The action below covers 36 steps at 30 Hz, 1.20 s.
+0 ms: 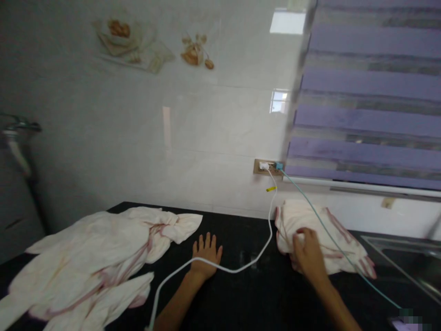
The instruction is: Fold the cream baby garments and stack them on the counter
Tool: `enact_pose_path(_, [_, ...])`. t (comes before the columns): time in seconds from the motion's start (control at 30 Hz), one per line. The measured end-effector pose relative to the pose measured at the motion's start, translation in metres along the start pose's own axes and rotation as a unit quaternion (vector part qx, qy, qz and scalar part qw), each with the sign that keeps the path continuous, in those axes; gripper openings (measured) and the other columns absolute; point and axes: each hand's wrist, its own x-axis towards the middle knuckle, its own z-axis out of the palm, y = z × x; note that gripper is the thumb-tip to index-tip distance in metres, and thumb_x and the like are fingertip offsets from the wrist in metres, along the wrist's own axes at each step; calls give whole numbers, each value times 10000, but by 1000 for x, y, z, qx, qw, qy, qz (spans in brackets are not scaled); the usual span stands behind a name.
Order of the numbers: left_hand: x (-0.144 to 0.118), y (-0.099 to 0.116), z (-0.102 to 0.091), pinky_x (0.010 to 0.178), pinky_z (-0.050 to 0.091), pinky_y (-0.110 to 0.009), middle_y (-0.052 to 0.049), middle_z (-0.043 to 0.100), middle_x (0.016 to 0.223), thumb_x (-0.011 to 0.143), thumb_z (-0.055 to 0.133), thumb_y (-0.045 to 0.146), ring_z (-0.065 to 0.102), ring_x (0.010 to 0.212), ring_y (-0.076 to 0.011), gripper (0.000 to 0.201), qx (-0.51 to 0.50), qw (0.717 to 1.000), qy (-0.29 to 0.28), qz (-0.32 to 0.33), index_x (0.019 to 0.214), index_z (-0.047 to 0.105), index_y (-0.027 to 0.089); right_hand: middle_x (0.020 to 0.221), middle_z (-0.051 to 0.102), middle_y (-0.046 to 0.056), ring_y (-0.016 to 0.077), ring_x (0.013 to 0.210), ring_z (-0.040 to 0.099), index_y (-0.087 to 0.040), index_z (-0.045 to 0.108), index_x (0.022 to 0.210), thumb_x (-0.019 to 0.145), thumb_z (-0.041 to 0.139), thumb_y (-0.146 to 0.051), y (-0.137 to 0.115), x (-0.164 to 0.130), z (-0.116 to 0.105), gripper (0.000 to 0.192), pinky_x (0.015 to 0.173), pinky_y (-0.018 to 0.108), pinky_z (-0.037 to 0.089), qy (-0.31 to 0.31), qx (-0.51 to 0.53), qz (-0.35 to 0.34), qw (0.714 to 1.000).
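Note:
My left hand (207, 253) lies flat on the black countertop (248, 294), fingers spread, holding nothing. Across the back of that hand passes a white cable (237, 271). On the right, my right hand (310, 253) has its fingers curled and pinched on the upper side of a folded white cloth (337, 232) with reddish-pink edging. A larger crumpled white cloth (89, 253), with similar pinkish stripes, is heaped to the left of my left hand, apart from it.
A wall socket (257, 167) holds a white plug (264, 166) and a teal plug (279, 166). The teal cable (324, 220) crosses over the folded cloth. At far right is a sink (409, 257), below a purple striped blind (372, 87). A tap (20, 124) is mounted on the left wall.

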Motion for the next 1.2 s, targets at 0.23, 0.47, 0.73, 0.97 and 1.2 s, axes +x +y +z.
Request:
enact_pose_path(0.23, [0,2,0,1224,267,-575,-180,333,1664,1050,276,452,301,1531,-430,656,50,999,-3,-8,1584,435,105,989,729,83,243,947,680,-220,665,978,1000,389,-352,-86,-86,69,306,821,334,473,-190,127,-90,969])
enact_pose_path(0.47, [3,5,4,1230,253,-585,-172,298,1683,1042,260,483,258,1548,-430,686,41,999,-23,-21,1595,410,107,904,670,40,189,870,600,-205,618,888,987,468,-287,-82,-86,60,197,776,295,379,-222,112,-144,958])
enact_pose_path(0.73, [3,8,0,1238,241,-571,-158,301,1688,1033,268,496,258,1552,-417,690,45,998,-34,-29,1600,400,125,876,647,36,173,827,561,-200,602,861,966,513,-266,-81,-85,59,152,741,282,335,-234,112,-138,956])
enact_pose_path(0.97, [6,9,1,1228,246,-583,-164,290,1691,1034,263,508,258,1549,-427,695,49,998,-40,-30,1600,395,127,845,643,23,163,815,554,-202,577,822,949,531,-246,-82,-82,55,143,718,274,310,-238,120,-146,953])
enact_pose_path(1.2, [7,-12,9,1197,291,-603,-178,354,1662,1031,298,544,319,1519,-434,696,42,998,1,36,1569,444,127,845,637,27,159,805,559,-202,560,806,959,534,-259,-79,-82,58,165,701,270,303,-226,131,-140,955])
